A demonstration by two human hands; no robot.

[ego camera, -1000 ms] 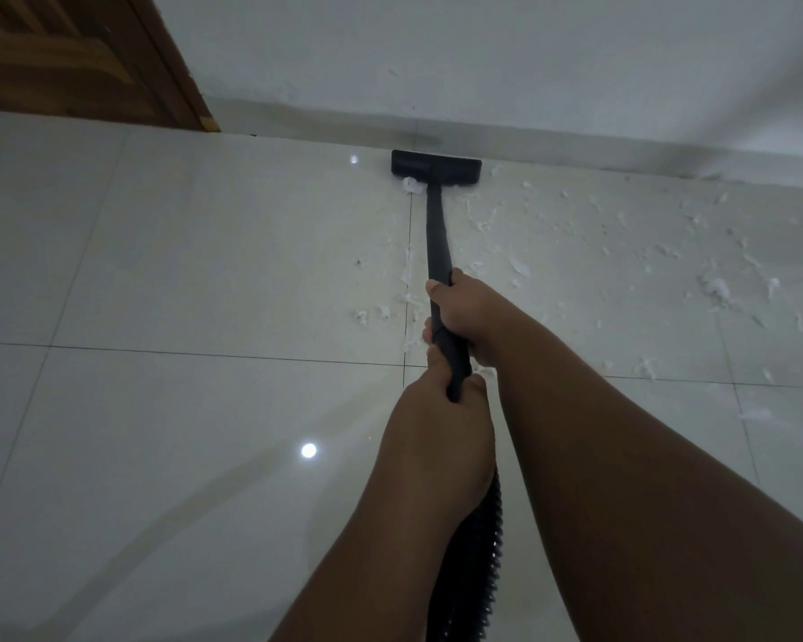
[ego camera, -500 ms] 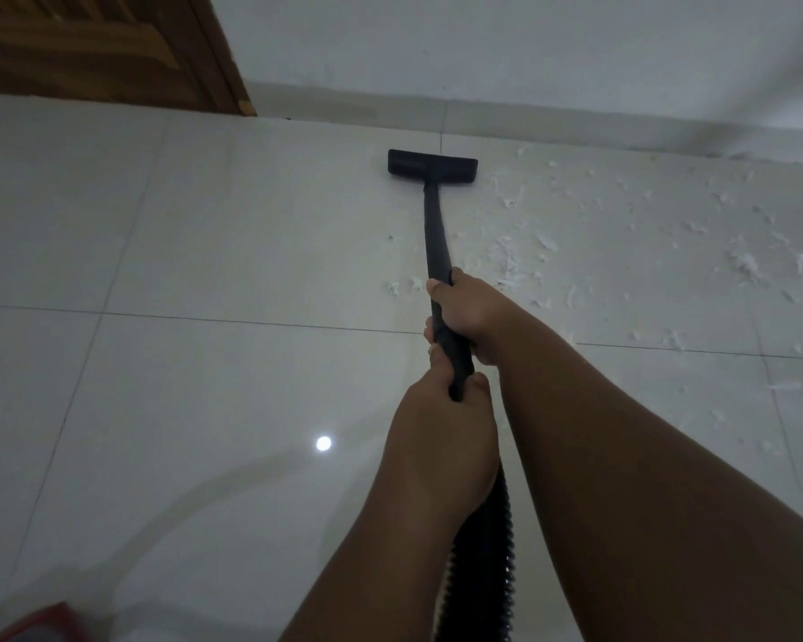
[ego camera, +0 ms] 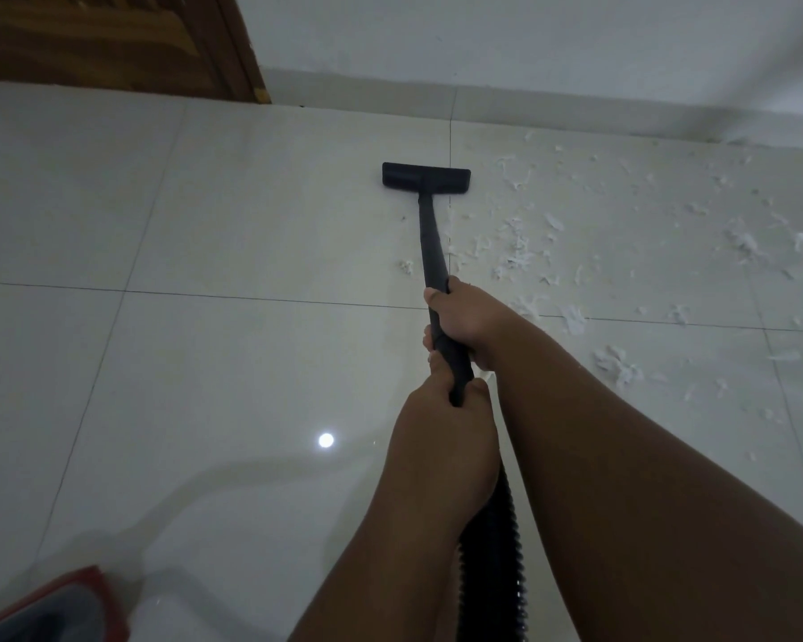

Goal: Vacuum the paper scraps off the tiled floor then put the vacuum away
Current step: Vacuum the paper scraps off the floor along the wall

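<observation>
A black vacuum wand (ego camera: pixel 432 234) runs away from me to its flat floor head (ego camera: pixel 426 176), which rests on the pale tiled floor (ego camera: pixel 233 354) a short way from the far wall. My right hand (ego camera: pixel 467 319) grips the wand higher up. My left hand (ego camera: pixel 443 437) grips its lower end, where the ribbed black hose (ego camera: pixel 490 558) starts. White paper scraps (ego camera: pixel 515 252) lie scattered to the right of the wand, out toward the right edge. One small scrap (ego camera: pixel 406 266) lies just left of the wand.
A white wall with a skirting (ego camera: pixel 576 104) bounds the floor at the back. A wooden door (ego camera: pixel 112 39) stands at the top left. A red and grey object (ego camera: pixel 52 609) shows at the bottom left corner. A ceiling light reflects on the tiles (ego camera: pixel 326 440).
The floor head has drawn back from the wall toward me and slightly left. The scraps near its path have thinned. The red object has come further into view at the bottom left.
</observation>
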